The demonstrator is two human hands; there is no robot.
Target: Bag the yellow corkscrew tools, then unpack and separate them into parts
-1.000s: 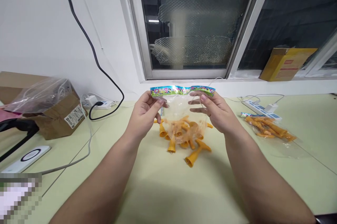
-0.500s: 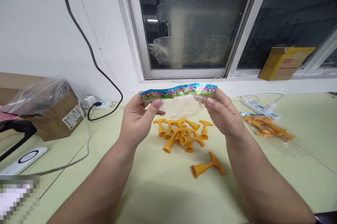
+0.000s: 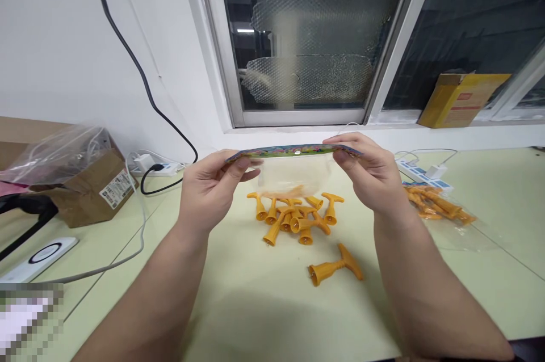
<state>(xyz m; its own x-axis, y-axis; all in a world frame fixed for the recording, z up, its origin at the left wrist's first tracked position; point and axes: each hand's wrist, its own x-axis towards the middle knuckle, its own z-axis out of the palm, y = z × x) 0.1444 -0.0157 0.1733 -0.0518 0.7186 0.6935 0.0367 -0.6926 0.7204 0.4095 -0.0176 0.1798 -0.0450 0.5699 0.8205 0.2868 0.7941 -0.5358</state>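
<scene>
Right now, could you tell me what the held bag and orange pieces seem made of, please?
The held bag looks like thin, slightly hazy plastic film: orange shows through its lower edge. The orange pieces are probably smooth, satin moulded plastic, judging by their even colour.

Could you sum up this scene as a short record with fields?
Left hand: grips one end of clear bag with printed header
Right hand: grips its other end
Below bag in view: pile of orange T-handled pieces
Closer to person: one loose orange piece
Right side: bag of orange pieces near power strip
Left side: cardboard box
</scene>
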